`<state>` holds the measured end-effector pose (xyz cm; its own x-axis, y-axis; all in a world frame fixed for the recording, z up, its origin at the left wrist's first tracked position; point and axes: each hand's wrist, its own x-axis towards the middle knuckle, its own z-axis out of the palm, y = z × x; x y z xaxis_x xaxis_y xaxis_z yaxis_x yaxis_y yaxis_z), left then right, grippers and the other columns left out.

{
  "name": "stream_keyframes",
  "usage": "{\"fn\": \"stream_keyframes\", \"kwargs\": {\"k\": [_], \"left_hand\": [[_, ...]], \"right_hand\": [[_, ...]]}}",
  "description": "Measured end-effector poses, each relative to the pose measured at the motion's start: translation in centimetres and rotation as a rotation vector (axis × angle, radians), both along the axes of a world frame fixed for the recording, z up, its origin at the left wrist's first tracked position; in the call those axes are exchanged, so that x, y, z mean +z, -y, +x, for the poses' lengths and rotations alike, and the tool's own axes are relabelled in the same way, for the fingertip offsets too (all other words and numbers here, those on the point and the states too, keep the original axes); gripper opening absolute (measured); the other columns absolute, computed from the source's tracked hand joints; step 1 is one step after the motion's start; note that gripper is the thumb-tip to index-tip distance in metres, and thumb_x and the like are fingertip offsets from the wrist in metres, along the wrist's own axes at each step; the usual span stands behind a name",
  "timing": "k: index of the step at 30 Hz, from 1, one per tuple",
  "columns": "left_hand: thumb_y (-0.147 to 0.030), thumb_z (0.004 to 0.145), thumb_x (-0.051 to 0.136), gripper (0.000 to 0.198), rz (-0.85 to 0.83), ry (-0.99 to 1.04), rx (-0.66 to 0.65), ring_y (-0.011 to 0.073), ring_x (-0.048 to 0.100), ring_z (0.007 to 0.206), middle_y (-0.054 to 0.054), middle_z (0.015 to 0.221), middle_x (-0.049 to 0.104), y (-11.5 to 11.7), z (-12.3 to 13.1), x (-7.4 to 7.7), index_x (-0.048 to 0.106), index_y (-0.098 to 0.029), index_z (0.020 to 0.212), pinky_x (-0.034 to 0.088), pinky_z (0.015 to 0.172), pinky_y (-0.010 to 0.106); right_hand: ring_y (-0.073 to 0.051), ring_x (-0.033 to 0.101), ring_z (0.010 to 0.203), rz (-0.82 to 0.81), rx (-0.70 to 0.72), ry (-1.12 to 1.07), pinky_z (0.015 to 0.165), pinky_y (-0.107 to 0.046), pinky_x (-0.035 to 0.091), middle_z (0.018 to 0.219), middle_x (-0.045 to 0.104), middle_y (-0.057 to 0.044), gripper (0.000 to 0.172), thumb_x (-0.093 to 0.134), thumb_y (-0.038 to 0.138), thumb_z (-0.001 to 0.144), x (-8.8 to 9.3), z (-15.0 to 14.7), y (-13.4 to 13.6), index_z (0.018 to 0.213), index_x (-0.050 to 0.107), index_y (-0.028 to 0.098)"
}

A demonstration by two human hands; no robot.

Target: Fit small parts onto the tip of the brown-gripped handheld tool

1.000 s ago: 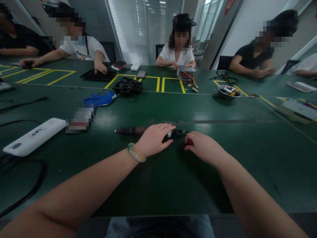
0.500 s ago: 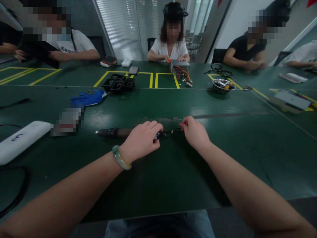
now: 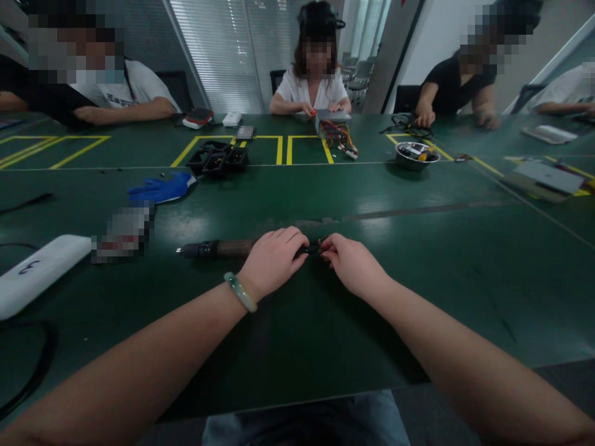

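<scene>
In the head view, a person's left hand (image 3: 274, 257) curls over the rear of an electric screwdriver (image 3: 233, 249), fingers wrapped around its body. The screwdriver lies on its side on the green table (image 3: 288, 347), roughly midway between the table's near edge and the white line across it, its metal tip pointing left. A green and pale bangle (image 3: 240, 292) circles the left wrist.

The right hand (image 3: 353, 263) is just beside the left, its thumb and fingers closed together, pinching the dark cord (image 3: 314, 249) at the screwdriver's tail; the exact grip is partly hidden by the fingers.

To the left lie a white elongated case (image 3: 44, 272) marked with a "3" and, farther back, a blue glove (image 3: 162, 188), with black plastic parts (image 3: 217, 159) near it. A metal bowl (image 3: 404, 163) of small items stands far right. Across the table, a co-worker in white (image 3: 283, 102) touches a metal box (image 3: 332, 118) trailing coloured wires (image 3: 341, 137).
</scene>
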<state>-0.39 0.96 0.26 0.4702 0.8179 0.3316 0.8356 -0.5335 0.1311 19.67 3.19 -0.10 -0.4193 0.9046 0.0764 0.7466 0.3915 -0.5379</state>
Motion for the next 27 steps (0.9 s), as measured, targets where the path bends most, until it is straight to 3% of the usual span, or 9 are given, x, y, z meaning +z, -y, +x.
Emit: {"fn": "stream_keyframes", "kwargs": {"k": [4,9,27], "left_hand": [[-0.023,0.086,0.059,0.013,-0.006,0.014,0.004,0.0205,0.056,0.094,0.005,0.1,0.06,-0.5,-0.1,-0.3,0.059,-0.019,0.098,0.046,0.081,0.036],[-0.022,0.086,0.058,0.012,-0.014,0.04,0.001,0.0207,0.056,0.096,0.004,0.101,0.06,-0.5,-0.1,-0.3,0.06,-0.02,0.098,0.046,0.082,0.036],[-0.022,0.086,0.057,0.01,-0.014,0.09,-0.056,0.0197,0.056,0.09,0.005,0.095,0.06,-0.7,-0.3,-0.3,0.062,-0.018,0.093,0.047,0.083,0.037]], "right_hand": [[-0.015,0.062,0.082,-0.002,0.003,-0.01,0.071,-0.026,0.044,0.091,0.068,-0.003,0.015,0.052,0.018,0.09,-0.2,0.2,-0.1,0.098,0.065,0.02],[-0.017,0.061,0.089,0.124,0.045,0.033,0.082,-0.029,0.046,0.096,0.067,-0.001,0.013,0.061,0.027,0.088,-0.1,0.5,-0.9,0.094,0.072,0.027],[-0.015,0.058,0.088,0.249,0.143,0.051,0.081,-0.027,0.044,0.094,0.064,-0.003,0.013,0.056,0.018,0.09,-1.1,-1.0,-0.6,0.093,0.068,0.02]]}}
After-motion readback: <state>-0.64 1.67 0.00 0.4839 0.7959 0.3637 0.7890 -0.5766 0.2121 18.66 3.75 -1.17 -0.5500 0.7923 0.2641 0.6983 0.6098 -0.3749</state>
